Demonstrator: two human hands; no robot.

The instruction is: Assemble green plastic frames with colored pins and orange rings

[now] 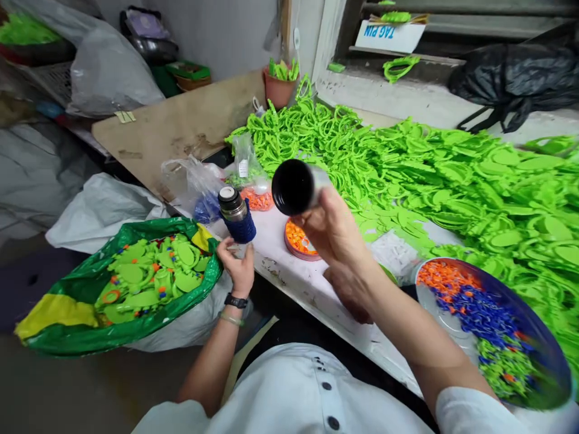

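My left hand grips the lower end of a steel vacuum flask in a blue knitted sleeve, holding it upright above the white table edge. My right hand is raised and closed around a metal cylinder with a round black end facing me. Just beneath that hand sits a round tray of orange plastic pieces. A large heap of bright green plastic parts spreads to the right. A green and yellow bag of assembled green parts lies open at my left.
A tilted bowl of blue, orange and green small pieces sits at the lower right. Clear plastic bags lie beside the flask. Behind them are a wooden board and a terracotta pot. A white sack slumps at the left.
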